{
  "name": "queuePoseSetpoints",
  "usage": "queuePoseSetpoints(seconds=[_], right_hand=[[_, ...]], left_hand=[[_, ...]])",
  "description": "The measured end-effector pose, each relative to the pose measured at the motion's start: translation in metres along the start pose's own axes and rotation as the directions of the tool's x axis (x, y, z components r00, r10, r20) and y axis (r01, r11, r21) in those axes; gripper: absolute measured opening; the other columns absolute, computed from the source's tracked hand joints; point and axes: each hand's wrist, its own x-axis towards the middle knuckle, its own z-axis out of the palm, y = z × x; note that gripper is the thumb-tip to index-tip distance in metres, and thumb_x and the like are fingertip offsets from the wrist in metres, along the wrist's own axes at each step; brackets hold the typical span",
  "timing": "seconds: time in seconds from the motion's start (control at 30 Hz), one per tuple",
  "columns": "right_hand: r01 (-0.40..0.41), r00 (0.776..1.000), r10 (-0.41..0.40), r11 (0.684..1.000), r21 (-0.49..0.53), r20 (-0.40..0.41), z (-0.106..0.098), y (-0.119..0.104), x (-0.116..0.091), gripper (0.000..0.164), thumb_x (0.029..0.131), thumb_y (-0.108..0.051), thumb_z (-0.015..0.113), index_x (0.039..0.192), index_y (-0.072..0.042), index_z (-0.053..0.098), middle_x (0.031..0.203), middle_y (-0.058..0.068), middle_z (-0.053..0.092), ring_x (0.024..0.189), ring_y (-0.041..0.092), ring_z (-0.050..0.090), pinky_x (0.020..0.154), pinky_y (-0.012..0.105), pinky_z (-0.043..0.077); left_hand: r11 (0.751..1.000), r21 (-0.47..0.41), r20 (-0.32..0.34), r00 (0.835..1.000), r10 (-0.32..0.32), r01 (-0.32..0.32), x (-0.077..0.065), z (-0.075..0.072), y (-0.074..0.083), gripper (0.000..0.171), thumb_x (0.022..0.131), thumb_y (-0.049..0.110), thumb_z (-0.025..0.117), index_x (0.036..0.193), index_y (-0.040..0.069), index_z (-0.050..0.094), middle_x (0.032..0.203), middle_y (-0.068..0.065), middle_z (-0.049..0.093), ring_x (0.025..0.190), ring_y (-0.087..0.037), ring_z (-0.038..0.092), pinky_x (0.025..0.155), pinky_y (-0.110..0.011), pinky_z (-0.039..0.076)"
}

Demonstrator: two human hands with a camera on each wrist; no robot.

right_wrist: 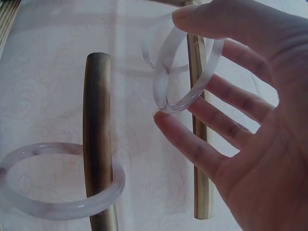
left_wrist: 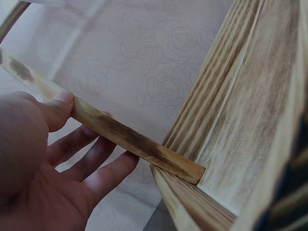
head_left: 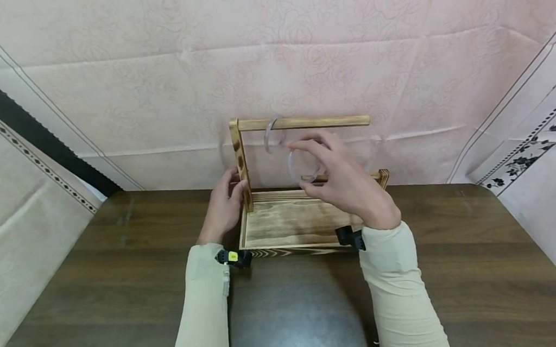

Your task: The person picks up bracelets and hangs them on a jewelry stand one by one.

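My right hand (head_left: 344, 182) pinches a pale translucent bangle (right_wrist: 161, 82) by its edge between thumb and fingertip, in front of a wooden rack's upper bar (head_left: 320, 121). A second bangle (head_left: 267, 137) hangs on that bar, near its left end. In the right wrist view, another bangle (right_wrist: 62, 211) encircles a dark-ended rod (right_wrist: 97, 115); the head view does not show this one clearly. My left hand (head_left: 222, 208) holds the rack's upright post (left_wrist: 115, 129) near its foot, thumb on one side and fingers on the other.
The rack's wooden tray base (head_left: 291, 216) stands on a brown table (head_left: 135, 293), close to a pale rose-patterned cloth (head_left: 165, 106) at the back. A shorter post (head_left: 382, 178) rises at the tray's right side. Patterned cloth hangs on both sides.
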Motion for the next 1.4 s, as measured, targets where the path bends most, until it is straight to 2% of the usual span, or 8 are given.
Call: queuePoseSetpoints(seconds=[0.1,0.3,0.57,0.77,0.83,1.0,1.4], right_hand=[[-0.013,1.0,0.013,1.0,-0.003,-0.002,-0.001,0.0,0.0,0.062,0.085,-0.008,0.08,0.142,-0.017,0.058,0.145,0.008,0.049,0.108,0.02,0.047,0.081,0.034,0.053],[-0.025,1.0,0.025,1.0,-0.019,-0.013,-0.004,0.002,-0.001,0.063,0.084,-0.006,0.081,0.142,-0.013,0.057,0.145,0.01,0.048,0.129,0.026,0.044,0.094,0.04,0.05],[-0.016,0.998,0.015,1.0,-0.016,-0.064,-0.007,0.006,-0.002,0.065,0.082,-0.004,0.082,0.141,-0.014,0.057,0.143,0.009,0.049,0.122,0.026,0.048,0.091,0.04,0.051],[-0.046,0.995,0.046,0.999,0.004,-0.084,-0.01,0.008,-0.005,0.07,0.08,0.001,0.082,0.143,-0.016,0.056,0.145,0.007,0.048,0.104,0.022,0.054,0.091,0.041,0.051],[-0.052,0.994,0.052,0.999,-0.003,-0.097,-0.011,0.008,-0.005,0.07,0.08,0.001,0.082,0.143,-0.016,0.056,0.145,0.008,0.048,0.106,0.022,0.054,0.095,0.041,0.049],[-0.051,0.991,0.046,0.998,-0.037,-0.128,-0.013,0.01,-0.006,0.069,0.079,0.0,0.083,0.142,-0.015,0.058,0.144,0.01,0.05,0.131,0.027,0.046,0.104,0.045,0.045],[-0.056,0.985,0.05,0.998,-0.031,-0.166,-0.019,0.016,-0.01,0.071,0.078,0.001,0.084,0.141,-0.017,0.058,0.143,0.011,0.049,0.129,0.027,0.048,0.102,0.042,0.046]], left_hand=[[1.0,-0.005,-0.003,1.0,-0.002,0.002,0.0,0.0,0.0,0.035,0.109,0.021,0.049,0.143,0.012,0.05,0.136,-0.017,0.058,0.125,-0.032,0.059,0.1,-0.05,0.054],[1.0,0.0,0.0,1.0,-0.009,0.009,0.0,0.0,0.001,0.036,0.109,0.021,0.048,0.143,0.012,0.05,0.136,-0.016,0.057,0.124,-0.032,0.059,0.099,-0.05,0.054],[1.0,-0.021,-0.004,1.0,-0.012,0.012,-0.001,0.0,0.002,0.035,0.108,0.02,0.05,0.143,0.013,0.051,0.135,-0.016,0.058,0.124,-0.032,0.06,0.099,-0.049,0.056],[1.0,-0.025,-0.008,1.0,-0.013,0.013,0.0,0.0,0.001,0.036,0.108,0.02,0.05,0.143,0.012,0.05,0.136,-0.017,0.058,0.124,-0.032,0.059,0.099,-0.049,0.056],[1.0,-0.025,-0.011,1.0,-0.015,0.014,0.0,0.001,0.001,0.035,0.108,0.02,0.05,0.142,0.011,0.051,0.136,-0.017,0.058,0.124,-0.032,0.059,0.099,-0.049,0.056],[1.0,-0.018,-0.003,1.0,-0.019,0.019,0.0,0.0,0.001,0.035,0.108,0.022,0.049,0.142,0.012,0.051,0.137,-0.016,0.057,0.126,-0.031,0.058,0.1,-0.049,0.056],[1.0,-0.023,-0.005,1.0,-0.007,0.007,-0.001,0.001,-0.001,0.036,0.109,0.021,0.048,0.143,0.012,0.049,0.137,-0.016,0.056,0.127,-0.032,0.057,0.101,-0.051,0.056]])
